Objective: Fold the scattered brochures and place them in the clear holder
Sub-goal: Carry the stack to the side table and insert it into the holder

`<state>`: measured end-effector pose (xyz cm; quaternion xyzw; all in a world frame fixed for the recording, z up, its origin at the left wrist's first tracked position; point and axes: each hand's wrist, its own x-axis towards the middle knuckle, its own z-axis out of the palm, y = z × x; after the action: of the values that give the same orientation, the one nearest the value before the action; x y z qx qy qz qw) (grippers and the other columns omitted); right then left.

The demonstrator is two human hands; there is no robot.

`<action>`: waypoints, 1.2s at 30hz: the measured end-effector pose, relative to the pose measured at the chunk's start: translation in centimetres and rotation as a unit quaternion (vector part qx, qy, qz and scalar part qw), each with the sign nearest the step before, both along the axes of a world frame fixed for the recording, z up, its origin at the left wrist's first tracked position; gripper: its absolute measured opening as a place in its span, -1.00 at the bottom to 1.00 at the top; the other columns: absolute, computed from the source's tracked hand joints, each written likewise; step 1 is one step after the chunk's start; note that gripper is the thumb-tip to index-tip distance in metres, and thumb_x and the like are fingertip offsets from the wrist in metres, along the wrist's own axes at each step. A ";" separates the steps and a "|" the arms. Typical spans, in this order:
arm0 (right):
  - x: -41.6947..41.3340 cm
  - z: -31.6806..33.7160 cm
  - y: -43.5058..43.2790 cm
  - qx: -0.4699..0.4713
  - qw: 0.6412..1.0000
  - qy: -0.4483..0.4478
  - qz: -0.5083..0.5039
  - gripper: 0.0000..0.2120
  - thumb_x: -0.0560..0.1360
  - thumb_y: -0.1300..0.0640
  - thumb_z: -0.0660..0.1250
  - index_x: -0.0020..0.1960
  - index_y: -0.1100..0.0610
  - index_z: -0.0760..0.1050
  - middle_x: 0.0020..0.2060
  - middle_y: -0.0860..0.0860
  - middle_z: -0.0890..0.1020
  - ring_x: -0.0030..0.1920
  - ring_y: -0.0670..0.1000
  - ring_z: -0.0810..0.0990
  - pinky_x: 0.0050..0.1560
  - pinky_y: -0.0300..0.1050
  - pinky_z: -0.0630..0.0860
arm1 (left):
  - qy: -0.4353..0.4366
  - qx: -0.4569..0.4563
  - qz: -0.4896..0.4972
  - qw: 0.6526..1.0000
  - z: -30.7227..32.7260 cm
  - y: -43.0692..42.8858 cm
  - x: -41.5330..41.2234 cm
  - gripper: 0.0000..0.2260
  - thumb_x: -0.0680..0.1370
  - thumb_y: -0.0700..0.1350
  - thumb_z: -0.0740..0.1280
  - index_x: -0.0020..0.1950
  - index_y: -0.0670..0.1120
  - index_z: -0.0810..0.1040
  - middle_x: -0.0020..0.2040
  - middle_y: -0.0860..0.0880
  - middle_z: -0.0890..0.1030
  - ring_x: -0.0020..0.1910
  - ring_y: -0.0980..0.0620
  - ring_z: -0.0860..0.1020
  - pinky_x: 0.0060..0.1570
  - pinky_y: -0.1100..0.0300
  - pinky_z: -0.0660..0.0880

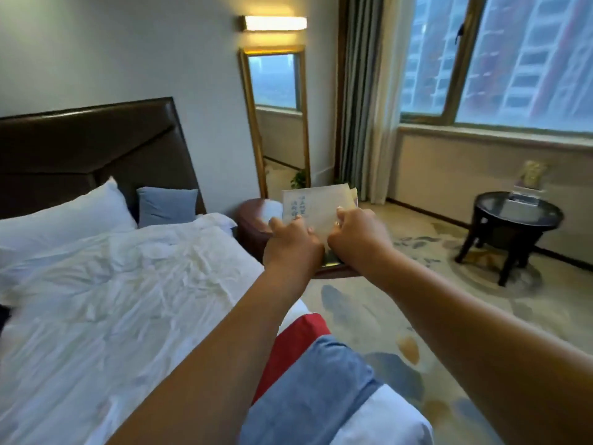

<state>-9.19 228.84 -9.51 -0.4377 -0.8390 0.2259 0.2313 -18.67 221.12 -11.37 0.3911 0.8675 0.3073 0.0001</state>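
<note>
Hotel bedroom, beside the bed [112,284]: left hand [290,234] and right hand [356,226] together grip upright brochures [313,203] straight ahead; the likely holder [526,191] stands well right, on a round surface [494,216].

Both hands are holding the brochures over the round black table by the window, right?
No. The left hand and right hand hold the brochures over the brown bedside stand; the round black table stands apart, by the window, as the head view shows.
</note>
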 end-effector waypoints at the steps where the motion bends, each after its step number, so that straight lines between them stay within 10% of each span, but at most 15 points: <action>1: 2.8 0.3 1.6 0.005 1.000 -0.004 -0.027 -0.62 0.59 -0.02 0.30 0.38 0.04 0.53 0.14 0.15 0.53 -0.05 0.08 0.54 -0.05 -0.06 0.52 | 0.003 -0.001 -0.035 0.999 0.3 2.0 2.3 -0.69 0.70 0.01 0.14 0.39 -0.06 0.46 0.32 -0.20 0.34 0.17 -0.19 0.53 0.20 -0.01 0.51; 18: 43.6 2.6 24.2 0.040 0.943 -0.035 -0.330 -0.63 0.62 0.12 0.16 0.38 0.13 0.53 0.04 0.19 0.55 0.01 0.15 0.54 -0.01 -0.11 0.40 | -0.007 -0.011 -0.382 0.924 3.7 33.9 39.5 -0.69 0.68 0.05 0.22 0.27 -0.12 0.54 0.22 -0.15 0.34 -0.04 -0.06 0.52 0.16 0.05 0.56; 36: 46.9 3.6 50.2 -0.018 0.931 -0.046 -0.362 -0.63 0.70 0.12 0.10 0.41 0.21 0.48 0.22 0.21 0.54 0.18 0.17 0.54 0.14 -0.05 0.47 | 0.018 -0.033 -0.483 0.875 4.8 61.6 42.3 -0.57 0.67 0.07 0.25 0.46 -0.13 0.44 0.29 -0.19 0.34 0.03 -0.08 0.52 0.11 0.06 0.61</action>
<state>37.75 279.05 -5.96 -0.7260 -0.6289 0.1212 0.2504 23.64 282.69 -6.59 0.7668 0.5803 0.2327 0.1457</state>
